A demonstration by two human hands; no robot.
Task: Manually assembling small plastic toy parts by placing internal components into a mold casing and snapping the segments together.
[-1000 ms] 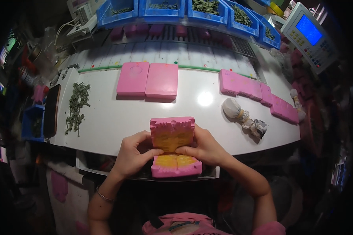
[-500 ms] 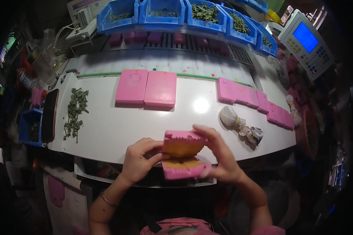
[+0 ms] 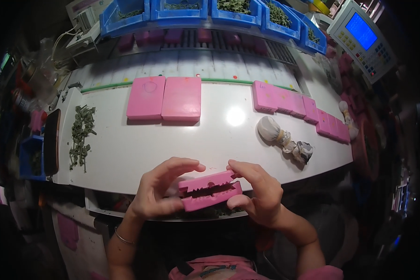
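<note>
A pink two-part rubber mould (image 3: pixel 212 196) is held between my hands over the table's front edge. Its halves lie nearly together, with a dark jagged gap along the side facing me. My left hand (image 3: pixel 159 190) curves round the left end, with the thumb low by the bottom half and the index finger raised above the top. The thumb is blurred by motion. At the other end, my right hand (image 3: pixel 260 192) grips with the index fingertip at the upper half and the thumb against the lower one. The inner faces are hidden.
Two large pink blocks (image 3: pixel 182 98) lie behind my hands, and a row of smaller pink blocks (image 3: pixel 291 102) is at right. Near them rests a tied cloth pouch (image 3: pixel 284 139). Green branching pieces (image 3: pixel 82 133) and a phone (image 3: pixel 52 142) lie left. Blue bins (image 3: pixel 179 13) line the back.
The mould's halves, spread apart with yellowish inner faces showing, have come nearly together. My left hand has shifted from pinching the side to curving round the left end.
</note>
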